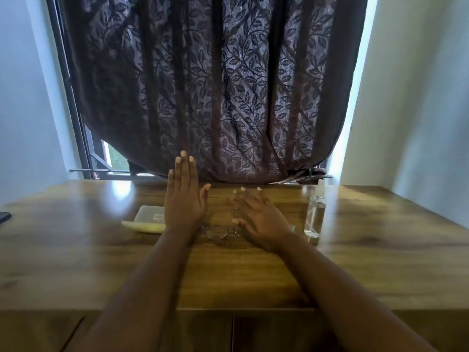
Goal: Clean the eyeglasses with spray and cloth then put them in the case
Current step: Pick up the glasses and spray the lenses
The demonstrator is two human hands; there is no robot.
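My left hand (183, 196) is raised flat above the wooden table (380, 250), fingers straight and pressed together, thumb out, holding nothing. My right hand (258, 214) is spread wide, palm down, fingers apart, also empty; whether it touches anything I cannot tell. The round eyeglasses (217, 232) lie on the table between my wrists. The glasses case (148, 219) sits left of my left hand, and the clear spray bottle (315, 212) stands upright to the right.

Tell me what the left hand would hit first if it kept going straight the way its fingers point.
Probably the dark curtain behind the table. The left hand is flat and open, fingers aimed away from the person, and nothing shows between them and the fabric, though depth is uncertain.
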